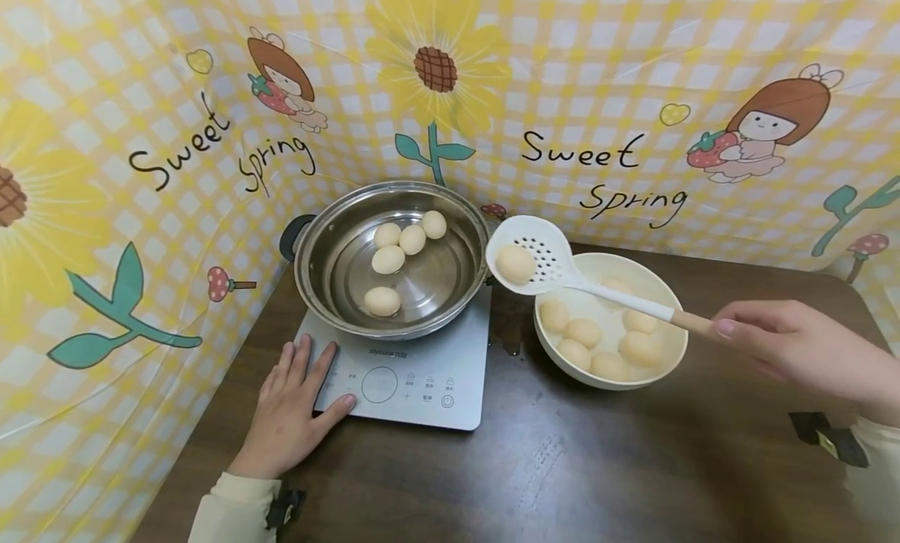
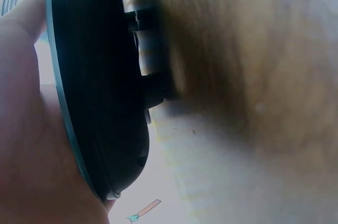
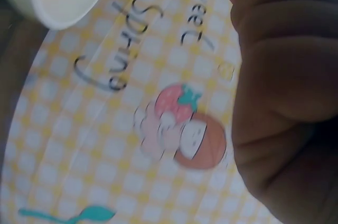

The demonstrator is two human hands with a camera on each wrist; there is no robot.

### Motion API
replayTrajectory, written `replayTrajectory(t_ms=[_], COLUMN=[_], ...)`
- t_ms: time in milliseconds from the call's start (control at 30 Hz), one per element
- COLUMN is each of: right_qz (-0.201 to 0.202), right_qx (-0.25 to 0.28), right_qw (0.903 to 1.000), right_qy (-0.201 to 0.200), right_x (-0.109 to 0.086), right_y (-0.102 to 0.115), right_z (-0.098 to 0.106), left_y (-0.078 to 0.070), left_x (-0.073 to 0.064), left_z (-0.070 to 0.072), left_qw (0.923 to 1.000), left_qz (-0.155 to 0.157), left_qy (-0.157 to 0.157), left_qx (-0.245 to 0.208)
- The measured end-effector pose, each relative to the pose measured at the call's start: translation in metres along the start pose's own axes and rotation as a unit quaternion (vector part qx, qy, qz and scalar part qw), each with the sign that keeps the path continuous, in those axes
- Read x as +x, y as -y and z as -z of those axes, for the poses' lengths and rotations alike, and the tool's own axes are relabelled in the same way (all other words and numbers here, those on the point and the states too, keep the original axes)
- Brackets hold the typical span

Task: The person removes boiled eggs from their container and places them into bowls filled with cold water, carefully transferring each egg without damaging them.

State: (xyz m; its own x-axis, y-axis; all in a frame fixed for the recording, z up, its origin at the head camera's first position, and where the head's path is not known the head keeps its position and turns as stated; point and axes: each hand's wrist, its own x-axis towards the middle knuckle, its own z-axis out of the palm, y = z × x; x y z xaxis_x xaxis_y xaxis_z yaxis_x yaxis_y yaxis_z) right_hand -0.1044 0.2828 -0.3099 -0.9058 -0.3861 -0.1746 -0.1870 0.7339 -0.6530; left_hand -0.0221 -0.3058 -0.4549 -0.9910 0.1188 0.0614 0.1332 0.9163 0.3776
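Observation:
My right hand (image 1: 801,348) grips the wooden end of a white slotted spoon (image 1: 619,297). One egg (image 1: 516,263) lies in the spoon's perforated head, between the pot and the bowl. Under the spoon's handle stands a cream bowl (image 1: 678,344) with several eggs in it. The steel pot (image 1: 450,316) holds water and several more eggs (image 1: 383,301). It sits on a white induction cooker (image 1: 422,410). My left hand (image 1: 284,418) rests at the cooker's front left corner, fingers spread and thumb on its edge. The cooker's dark underside (image 2: 95,76) shows in the left wrist view.
Dark wooden table (image 1: 583,465) lies beneath everything, with small wet spots (image 1: 516,349) between cooker and bowl. A yellow checked cloth (image 1: 492,27) walls off the back and left. One black pot handle (image 1: 294,237) sticks out toward the left.

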Motion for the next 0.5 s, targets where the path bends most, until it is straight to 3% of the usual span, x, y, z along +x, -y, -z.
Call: replayTrajectory(t_ms=[233, 500], right_qz=[-0.015, -0.085], right_qx=[0.006, -0.019], right_qw=[0.999, 0.9919], right_qy=[-0.041, -0.092], right_x=[-0.033, -0.063], right_y=[-0.049, -0.098], right_z=[0.002, -0.005], left_y=[-0.002, -0.003], left_x=[0.001, 0.001], left_z=[0.0, 0.002], left_qw=[1.0, 1.0], left_qz=[-0.001, 0.001], left_qy=[0.002, 0.007], left_qx=[0.005, -0.003])
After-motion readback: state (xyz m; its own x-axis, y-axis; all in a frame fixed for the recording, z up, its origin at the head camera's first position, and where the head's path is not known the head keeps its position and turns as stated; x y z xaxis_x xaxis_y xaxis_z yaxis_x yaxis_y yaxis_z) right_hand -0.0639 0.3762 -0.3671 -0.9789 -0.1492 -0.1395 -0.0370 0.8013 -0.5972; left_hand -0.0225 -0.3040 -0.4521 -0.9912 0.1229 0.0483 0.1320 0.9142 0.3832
